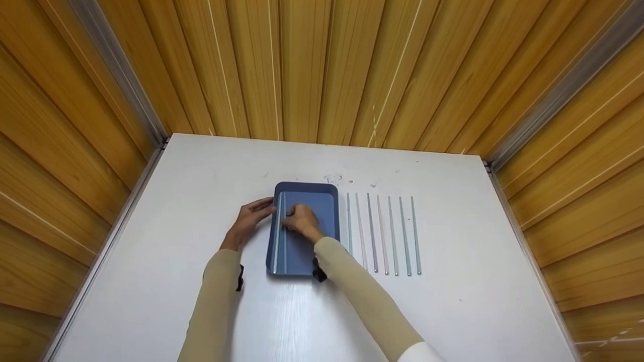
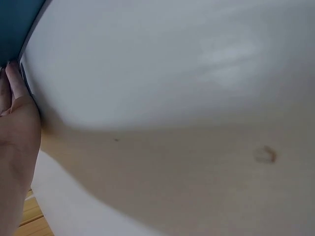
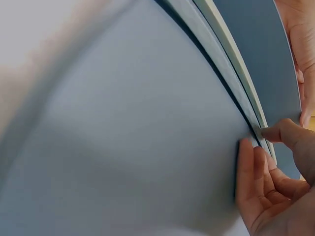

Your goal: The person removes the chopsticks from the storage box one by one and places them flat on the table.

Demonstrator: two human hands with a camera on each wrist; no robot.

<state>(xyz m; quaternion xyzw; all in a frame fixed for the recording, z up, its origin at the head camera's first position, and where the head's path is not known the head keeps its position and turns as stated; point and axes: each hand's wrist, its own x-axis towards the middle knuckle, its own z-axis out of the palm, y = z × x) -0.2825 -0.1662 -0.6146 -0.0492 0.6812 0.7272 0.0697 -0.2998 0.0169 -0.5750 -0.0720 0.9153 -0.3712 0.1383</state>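
Observation:
A deep blue rectangular tray (image 1: 309, 261) stands on the white table. Along its left side lie two long thin pale rods, side by side: a cream rod (image 3: 236, 58) nearer the wall and a translucent bluish-white rod (image 3: 209, 37) beside it. My right hand (image 1: 302, 220) reaches into the tray and pinches the bluish-white rod between thumb and fingertips, close to the cream one. From outside, my left hand (image 1: 249, 217) rests against the tray's left wall with its fingers extended, the fingertips right at the rim. In the left wrist view, the fingers (image 2: 15, 81) lie along the blue wall.
To the right of the tray, several similar thin rods (image 1: 382, 234) lie in a spaced row on the white table (image 1: 468, 241). Wood-patterned panels (image 1: 302, 70) rise behind the table and at both sides.

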